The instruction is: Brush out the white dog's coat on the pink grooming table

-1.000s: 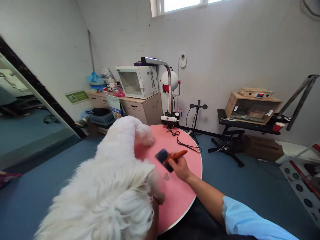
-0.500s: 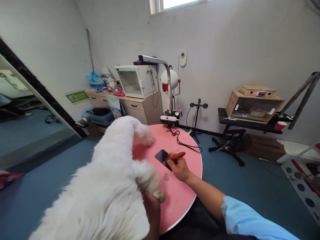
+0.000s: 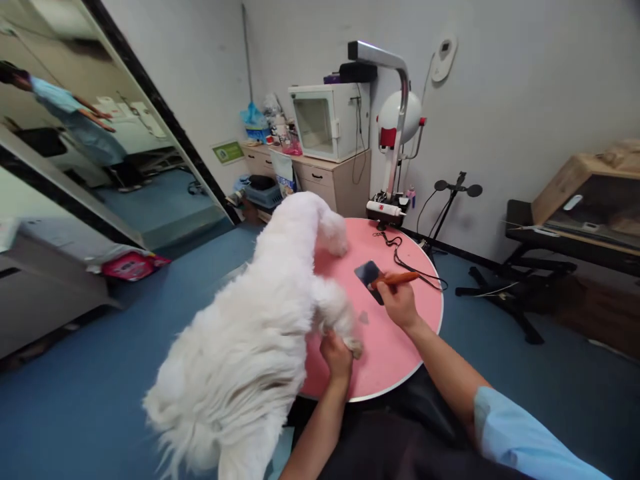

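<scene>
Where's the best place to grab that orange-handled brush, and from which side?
Take the brush by its orange handle, probably best from the person's right: it juts out that way, slim, while the wide, flat head points left. The right hand grips it close to the head.

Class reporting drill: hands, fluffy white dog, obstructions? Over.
Left hand holding dog's leg. Right hand gripping orange-handled brush, apart from dog. Black looped cord beyond, touching neither hand.

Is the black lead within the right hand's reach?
Probably yes: the lead lies on the pink table just beyond the right hand, clear of the dog, though a brush fills that hand.
</scene>
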Tool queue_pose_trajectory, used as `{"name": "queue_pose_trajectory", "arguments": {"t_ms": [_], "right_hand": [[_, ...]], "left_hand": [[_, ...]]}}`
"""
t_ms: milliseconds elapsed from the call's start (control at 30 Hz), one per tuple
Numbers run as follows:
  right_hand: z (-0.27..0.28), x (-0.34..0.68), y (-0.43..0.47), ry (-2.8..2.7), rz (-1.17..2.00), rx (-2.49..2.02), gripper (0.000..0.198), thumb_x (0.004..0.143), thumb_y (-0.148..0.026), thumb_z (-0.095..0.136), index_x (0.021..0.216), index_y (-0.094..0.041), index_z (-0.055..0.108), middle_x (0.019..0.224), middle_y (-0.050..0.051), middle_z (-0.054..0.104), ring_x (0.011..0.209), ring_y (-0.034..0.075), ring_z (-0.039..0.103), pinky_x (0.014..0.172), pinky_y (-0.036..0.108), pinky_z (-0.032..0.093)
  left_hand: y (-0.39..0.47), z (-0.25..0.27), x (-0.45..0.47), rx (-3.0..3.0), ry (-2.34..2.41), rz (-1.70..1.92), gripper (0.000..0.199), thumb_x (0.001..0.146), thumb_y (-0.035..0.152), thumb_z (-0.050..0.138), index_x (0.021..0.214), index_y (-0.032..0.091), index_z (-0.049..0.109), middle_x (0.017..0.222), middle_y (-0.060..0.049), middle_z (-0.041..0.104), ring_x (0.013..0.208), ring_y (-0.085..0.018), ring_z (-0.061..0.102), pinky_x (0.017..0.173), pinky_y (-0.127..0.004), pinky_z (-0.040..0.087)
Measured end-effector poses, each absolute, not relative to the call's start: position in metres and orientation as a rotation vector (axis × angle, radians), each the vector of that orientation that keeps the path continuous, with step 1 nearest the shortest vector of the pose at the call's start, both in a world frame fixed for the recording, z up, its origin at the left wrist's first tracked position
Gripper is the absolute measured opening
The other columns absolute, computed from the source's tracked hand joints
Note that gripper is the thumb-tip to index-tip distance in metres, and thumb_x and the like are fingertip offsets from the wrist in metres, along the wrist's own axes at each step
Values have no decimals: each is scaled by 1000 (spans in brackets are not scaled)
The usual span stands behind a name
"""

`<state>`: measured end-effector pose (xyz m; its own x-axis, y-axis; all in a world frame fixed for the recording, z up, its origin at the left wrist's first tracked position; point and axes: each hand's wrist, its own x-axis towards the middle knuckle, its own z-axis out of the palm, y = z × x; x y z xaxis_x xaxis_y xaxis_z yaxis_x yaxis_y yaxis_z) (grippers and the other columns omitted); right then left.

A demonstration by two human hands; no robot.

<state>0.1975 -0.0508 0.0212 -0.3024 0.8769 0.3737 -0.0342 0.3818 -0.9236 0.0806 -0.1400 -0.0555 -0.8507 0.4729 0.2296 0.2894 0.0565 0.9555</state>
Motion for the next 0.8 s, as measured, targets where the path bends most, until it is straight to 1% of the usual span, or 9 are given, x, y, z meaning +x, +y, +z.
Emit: {"name": "queue_pose_trajectory", "arguments": {"t_ms": [100, 167, 267, 367, 433, 533, 633, 700, 800], "right_hand": [[20, 196, -54, -1844, 1291, -627, 20, 86, -38, 57, 93, -20, 56, 85, 5, 64, 74, 17, 63, 70, 32, 53], [20, 194, -55, -1859, 1177, -692, 18, 85, -36, 59, 91, -19, 56, 83, 5, 64, 76, 18, 63, 72, 33, 53], [23, 192, -56, -1655, 989, -745, 19, 84, -37, 59, 92, -20, 54, 95, 8, 64, 87, 20, 63, 78, 35, 52], [31, 188, -56, -1908, 1197, -628, 15, 85, -34, 58, 92, -21, 56, 83, 4, 65, 75, 18, 63, 70, 34, 53], [38, 186, -53, -1915, 1073, -657, 12, 84, -31, 59, 88, -21, 55, 81, 5, 65, 76, 19, 64, 73, 35, 53], [51, 187, -46, -1812, 855, -600, 11, 85, -31, 56, 90, -21, 54, 94, 8, 65, 89, 21, 64, 80, 36, 52], [64, 188, -42, -2227, 937, -420, 8, 85, -27, 57, 89, -21, 55, 84, 4, 65, 76, 17, 65, 71, 31, 53], [71, 187, -42, -2259, 790, -418, 7, 83, -24, 57, 87, -20, 54, 83, 5, 65, 76, 18, 65, 71, 32, 53], [79, 184, -42, -2127, 645, -344, 6, 85, -24, 55, 89, -21, 53, 91, 8, 65, 86, 20, 65, 75, 34, 53]], "left_hand": [[-142, -52, 83, 803, 2130, 1883, 40, 83, 45, 38, 51, 23, 46, 44, -3, 50, 43, -17, 49, 43, -30, 39], [-142, -50, 84, 755, 2103, 1904, 41, 84, 48, 38, 51, 23, 45, 46, -3, 50, 44, -16, 49, 44, -29, 40], [-143, -52, 85, 651, 2019, 1921, 42, 84, 48, 40, 49, 24, 40, 43, 0, 44, 41, -14, 43, 42, -28, 37], [-145, -56, 86, 650, 1917, 1913, 39, 82, 48, 43, 52, 23, 44, 47, -2, 48, 44, -15, 47, 44, -29, 40], [-148, -59, 86, 657, 1921, 1929, 38, 82, 49, 44, 55, 22, 47, 50, -3, 52, 48, -17, 51, 48, -30, 43], [-153, -60, 88, 678, 1946, 1945, 36, 82, 47, 46, 57, 21, 50, 53, -4, 55, 52, -17, 53, 52, -30, 46], [-158, -57, 91, 711, 1917, 1954, 35, 82, 47, 46, 60, 20, 54, 56, -4, 59, 55, -17, 54, 54, -30, 46], [-160, -56, 93, 696, 1919, 1939, 37, 81, 48, 45, 56, 20, 51, 52, -3, 55, 52, -16, 51, 52, -29, 44], [-162, -55, 95, 638, 1899, 1927, 36, 78, 46, 47, 52, 22, 46, 48, 0, 48, 48, -15, 46, 49, -28, 41]]}}
